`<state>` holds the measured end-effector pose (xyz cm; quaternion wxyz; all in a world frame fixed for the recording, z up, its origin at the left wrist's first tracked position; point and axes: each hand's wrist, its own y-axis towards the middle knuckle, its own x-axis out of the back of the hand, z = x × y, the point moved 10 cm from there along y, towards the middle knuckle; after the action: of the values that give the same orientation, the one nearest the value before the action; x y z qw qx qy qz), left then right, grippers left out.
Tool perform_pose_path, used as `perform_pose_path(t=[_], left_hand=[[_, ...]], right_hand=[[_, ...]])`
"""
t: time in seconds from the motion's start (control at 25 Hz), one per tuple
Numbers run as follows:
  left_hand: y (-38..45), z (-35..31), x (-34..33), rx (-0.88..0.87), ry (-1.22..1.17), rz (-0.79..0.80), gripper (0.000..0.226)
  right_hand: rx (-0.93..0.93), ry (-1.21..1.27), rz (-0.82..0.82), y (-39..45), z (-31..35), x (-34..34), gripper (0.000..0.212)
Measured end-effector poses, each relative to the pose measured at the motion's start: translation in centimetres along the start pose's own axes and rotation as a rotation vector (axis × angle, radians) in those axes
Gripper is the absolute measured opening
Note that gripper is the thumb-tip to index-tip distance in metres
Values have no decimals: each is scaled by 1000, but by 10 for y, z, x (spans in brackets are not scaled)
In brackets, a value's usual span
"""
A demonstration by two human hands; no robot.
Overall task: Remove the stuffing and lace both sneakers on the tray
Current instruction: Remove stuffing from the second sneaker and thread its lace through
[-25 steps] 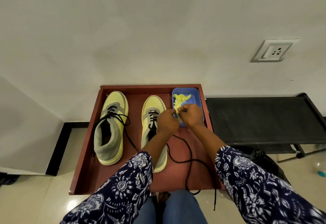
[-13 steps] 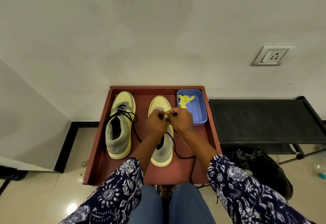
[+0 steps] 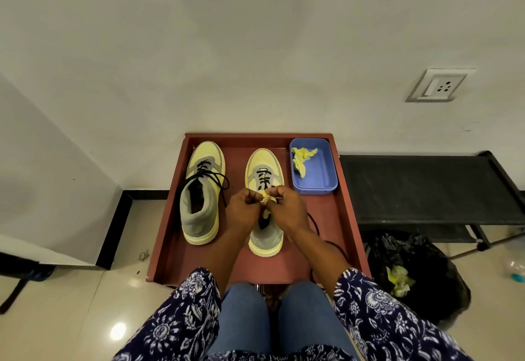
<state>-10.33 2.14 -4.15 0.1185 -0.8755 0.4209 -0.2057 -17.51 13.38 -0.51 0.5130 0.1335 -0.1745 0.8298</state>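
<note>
Two yellow-and-grey sneakers stand toe-away on a red-brown tray [image 3: 170,247]. The left sneaker [image 3: 204,151] is laced with black lace, its ends hanging loose. Over the throat of the right sneaker [image 3: 264,158], laced partway up, both hands meet. My left hand [image 3: 243,210] pinches a bit of the sneaker's yellow upper. My right hand [image 3: 288,208] pinches the tip of the black lace [image 3: 314,222], which trails right and over the tray's front edge. The eyelets under my fingers are hidden.
A blue tub [image 3: 319,174] at the tray's back right holds crumpled yellow paper [image 3: 301,158]. A black rack [image 3: 426,184] stands to the right. Below it is a black bag [image 3: 426,284] with more yellow paper. A white wall rises just behind the tray.
Both hands came back from in front of the blue tub to the right sneaker's throat. The lace's slack was drawn in closer to the sneaker.
</note>
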Motion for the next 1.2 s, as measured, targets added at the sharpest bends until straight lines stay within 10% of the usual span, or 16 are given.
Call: perform_pose_path(t=[0.44, 1.2], left_hand=[[-30, -12, -29, -318, 789, 295, 25], [-27, -2, -34, -441, 760, 294, 31]], right_hand=[[-251, 151, -415, -57, -77, 37, 19], [-492, 268, -373, -41, -120, -1, 24]])
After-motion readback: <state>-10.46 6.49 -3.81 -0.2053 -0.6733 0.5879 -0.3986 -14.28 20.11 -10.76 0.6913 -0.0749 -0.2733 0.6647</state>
